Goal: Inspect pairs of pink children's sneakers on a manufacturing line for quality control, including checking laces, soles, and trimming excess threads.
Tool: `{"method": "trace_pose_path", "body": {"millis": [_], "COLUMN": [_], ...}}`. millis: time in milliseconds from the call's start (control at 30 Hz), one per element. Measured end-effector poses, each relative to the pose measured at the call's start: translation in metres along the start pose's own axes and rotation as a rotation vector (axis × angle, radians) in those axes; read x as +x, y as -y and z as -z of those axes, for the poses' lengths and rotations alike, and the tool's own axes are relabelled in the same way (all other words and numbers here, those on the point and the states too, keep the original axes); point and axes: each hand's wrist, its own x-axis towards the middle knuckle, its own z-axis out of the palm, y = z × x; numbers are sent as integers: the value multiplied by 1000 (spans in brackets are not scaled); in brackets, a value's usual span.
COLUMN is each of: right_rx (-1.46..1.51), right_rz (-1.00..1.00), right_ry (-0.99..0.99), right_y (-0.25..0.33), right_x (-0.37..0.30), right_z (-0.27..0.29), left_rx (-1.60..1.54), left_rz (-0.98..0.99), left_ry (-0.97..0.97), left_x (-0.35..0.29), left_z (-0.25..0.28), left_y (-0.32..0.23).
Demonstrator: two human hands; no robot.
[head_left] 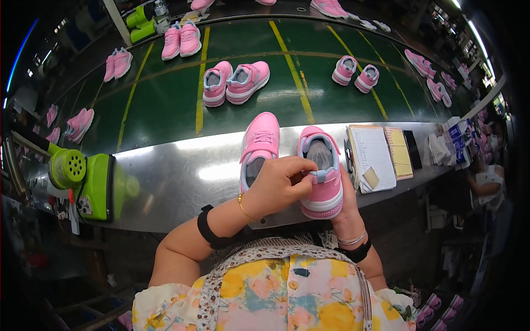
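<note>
A pink child's sneaker point(324, 194) with a pale blue lining and white sole stands heel toward me at the metal table's near edge. My left hand point(277, 183) is closed at its heel, thumb and fingers pinching the light blue heel tab. Along the shoe's right side, my right hand point(348, 207) wraps round the heel and sole, most of its fingers hidden behind the shoe. Just left stands a matching sneaker point(263, 133), its strap fastened across the top and its heel partly hidden behind my left hand.
A green belt point(165, 105) with yellow lines runs beyond the metal table point(182, 187), carrying several pairs of pink sneakers point(241, 83). A bright green device point(96, 185) stands at left. An open notebook point(372, 157) and white crumpled material point(440, 149) lie at right. A person point(488, 182) sits far right.
</note>
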Motion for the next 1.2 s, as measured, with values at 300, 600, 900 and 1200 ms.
{"method": "trace_pose_path", "body": {"millis": [300,600,900,1200], "right_rx": [-12,-42,112,49], "right_rz": [-14,4,-39,-64], "right_ry": [-44,-41,94,264], "right_y": [-7,-14,-21,-26], "right_x": [-1,-2,4,4], "right_z": [-15,-24,-1,-10], "left_rx": [-227,-61,-245,-394], "left_rz": [95,3,124,172], "left_ry": [9,5,110,91], "left_x": [-7,-10,-13,-18], "left_z": [6,11,20,26], "left_y": [5,13,8,12]}}
